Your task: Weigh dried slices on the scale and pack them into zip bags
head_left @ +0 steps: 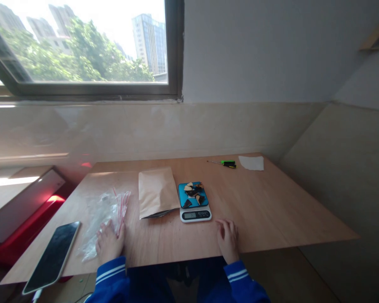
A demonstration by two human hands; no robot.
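My left hand [110,244] rests on a heap of clear plastic zip bags [101,212] with red seal strips. Its fingers are slightly spread over the plastic; no firm grip shows. My right hand [228,240] lies on the table near its front edge, loosely curled, fingers a little apart, holding nothing visible. Just beyond it to the left stands a small kitchen scale [196,215] with a blue platform and a lit display too small to read. Dark and pale dried pieces [193,191] lie on the platform. A brown kraft paper pouch [158,191] lies left of the scale.
A smartphone [52,256] with a cable lies at the table's left front edge. At the back right are a green-and-black screwdriver [228,163] and a white paper piece [252,163]. The wooden table [271,206] stands against a tiled wall under a window.
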